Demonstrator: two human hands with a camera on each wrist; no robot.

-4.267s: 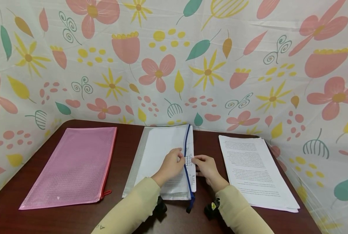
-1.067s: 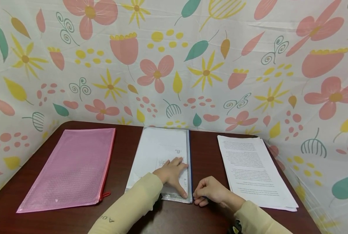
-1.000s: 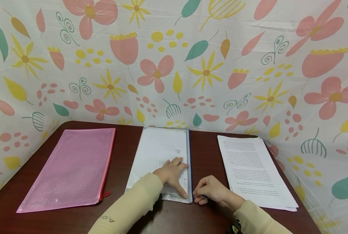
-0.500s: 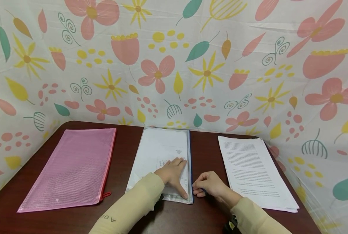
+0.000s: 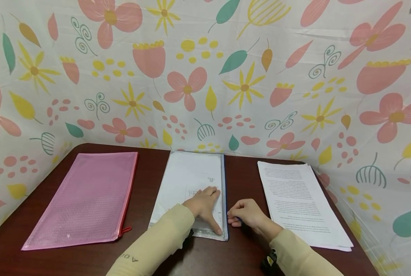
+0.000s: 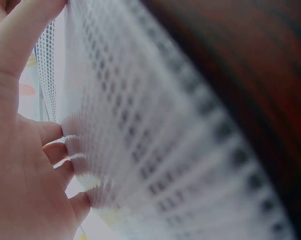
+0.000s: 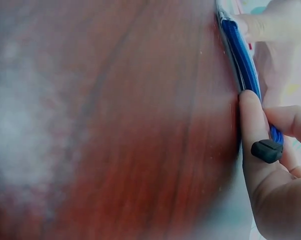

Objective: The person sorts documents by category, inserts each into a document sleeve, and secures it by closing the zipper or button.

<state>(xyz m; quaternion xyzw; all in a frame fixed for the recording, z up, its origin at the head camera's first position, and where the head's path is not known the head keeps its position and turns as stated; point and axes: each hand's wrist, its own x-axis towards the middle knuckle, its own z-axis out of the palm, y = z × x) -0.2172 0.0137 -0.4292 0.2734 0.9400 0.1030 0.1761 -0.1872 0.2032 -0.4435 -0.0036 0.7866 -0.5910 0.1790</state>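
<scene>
A clear mesh pouch (image 5: 191,172) with white papers inside lies flat in the middle of the dark table (image 5: 241,172). A blue zipper (image 5: 224,180) runs along its right edge. My left hand (image 5: 205,207) rests flat on the pouch's near right part, fingers straight, thumb by the near corner. The left wrist view shows those fingers (image 6: 65,155) against the mesh (image 6: 165,150). My right hand (image 5: 241,215) is beside the zipper's near end. In the right wrist view its thumb and fingers (image 7: 253,125) pinch the black zipper pull (image 7: 267,150) on the blue zipper (image 7: 240,55).
A pink mesh pouch (image 5: 88,195) with a red zipper lies at the left. A stack of printed sheets (image 5: 295,195) lies at the right, close to my right hand. A flowered cloth (image 5: 205,76) walls in the table on three sides.
Earlier both hands handled paper at the open pouch edge. The pouch now lies flat, and my right hand has moved slightly away from me along the zipper over the last second.
</scene>
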